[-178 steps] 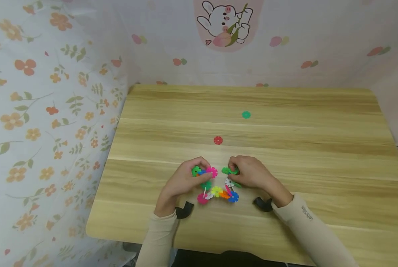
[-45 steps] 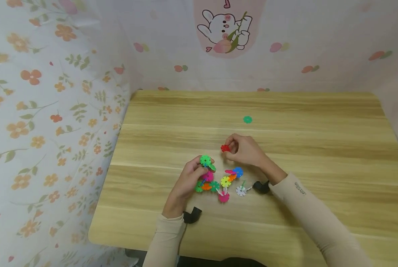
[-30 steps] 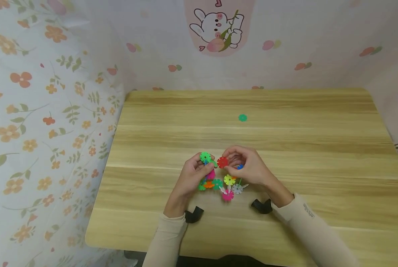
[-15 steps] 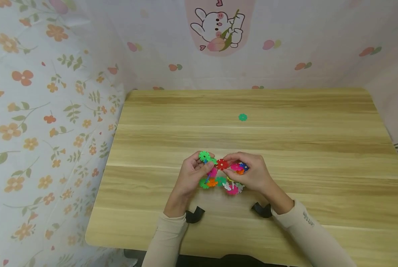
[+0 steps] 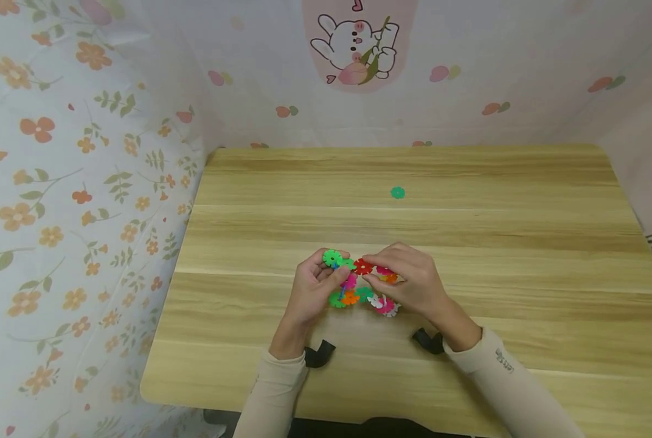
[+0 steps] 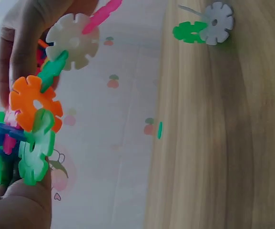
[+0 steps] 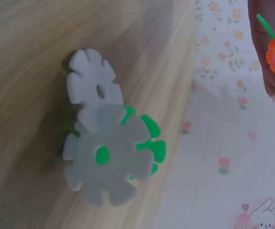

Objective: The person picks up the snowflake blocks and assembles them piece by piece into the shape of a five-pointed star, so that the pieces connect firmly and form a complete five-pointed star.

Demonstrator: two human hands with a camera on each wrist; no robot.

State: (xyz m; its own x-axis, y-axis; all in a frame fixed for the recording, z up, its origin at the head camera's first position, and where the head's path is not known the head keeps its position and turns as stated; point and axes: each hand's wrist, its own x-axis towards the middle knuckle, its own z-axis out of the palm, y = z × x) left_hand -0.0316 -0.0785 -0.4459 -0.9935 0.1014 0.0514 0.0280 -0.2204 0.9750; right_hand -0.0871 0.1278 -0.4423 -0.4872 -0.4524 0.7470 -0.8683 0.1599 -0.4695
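Note:
My left hand (image 5: 306, 292) holds one end of a chain of interlocking snowflake discs, its thumb on a green disc (image 5: 332, 258). My right hand (image 5: 419, 277) pinches a red snowflake disc (image 5: 362, 267), whose edge meets a green disc at the left fingertips; whether their slots are joined I cannot tell. The chain hangs between the hands, with an orange disc (image 6: 23, 98), a green disc (image 6: 37, 150) and a whitish disc (image 6: 75, 40) in the left wrist view. Beneath the right hand, a separate piece of whitish discs (image 7: 82, 176) and a green one rests on the table.
A lone teal snowflake disc (image 5: 398, 193) lies farther back on the wooden table (image 5: 495, 213). Black curved wrist mounts (image 5: 319, 353) sit at both wrists. A flowered cloth (image 5: 85, 213) hangs along the left side and the back.
My right hand has picked the red disc off the table and brought it against the green disc in my left hand. The whitish piece has come apart from the chain since the earliest frame.

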